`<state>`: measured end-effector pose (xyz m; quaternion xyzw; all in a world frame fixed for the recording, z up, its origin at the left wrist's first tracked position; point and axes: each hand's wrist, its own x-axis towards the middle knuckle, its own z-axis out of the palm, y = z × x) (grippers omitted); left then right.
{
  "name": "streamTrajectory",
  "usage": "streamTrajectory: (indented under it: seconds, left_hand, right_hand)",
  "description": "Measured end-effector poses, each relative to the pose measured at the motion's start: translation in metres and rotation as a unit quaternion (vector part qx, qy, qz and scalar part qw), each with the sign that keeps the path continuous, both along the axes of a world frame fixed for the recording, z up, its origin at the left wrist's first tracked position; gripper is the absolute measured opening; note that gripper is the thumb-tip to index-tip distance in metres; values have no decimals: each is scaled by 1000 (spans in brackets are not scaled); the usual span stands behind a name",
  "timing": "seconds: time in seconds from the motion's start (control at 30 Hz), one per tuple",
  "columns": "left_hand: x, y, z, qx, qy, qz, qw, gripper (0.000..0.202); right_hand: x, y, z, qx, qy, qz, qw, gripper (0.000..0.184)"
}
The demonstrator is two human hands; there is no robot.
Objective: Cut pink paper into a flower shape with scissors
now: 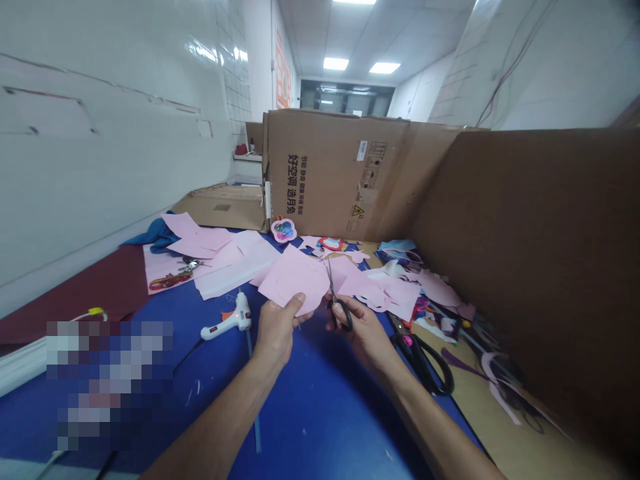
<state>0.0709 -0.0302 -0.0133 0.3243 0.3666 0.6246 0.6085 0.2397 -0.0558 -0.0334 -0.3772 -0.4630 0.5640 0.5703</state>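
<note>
My left hand pinches a sheet of pink paper between thumb and fingers, just above the blue table. Faint curved lines show on the sheet. In my right hand is a small pair of scissors with black handles, its blades pointing away from me at the sheet's right edge. Whether the blades are parted is hard to make out. Beyond both hands lie more pink sheets. A white glue gun lies left of my left hand, and large black-handled shears lie right of my right hand.
Cardboard panels stand along the back and right. A flower-shaped pink piece leans near the back. Keys lie on pink paper at the left. Paper and fabric scraps pile up at the right. A blue table spreads below.
</note>
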Motion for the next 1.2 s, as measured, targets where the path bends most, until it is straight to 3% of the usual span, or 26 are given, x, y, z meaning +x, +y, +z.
streamTrajectory:
  seconds: [1.2]
  left_hand:
    - [-7, 3, 5, -4, 17, -7, 1000, 58]
  right_hand:
    - [5, 1, 6, 1, -79, -46, 996, 45]
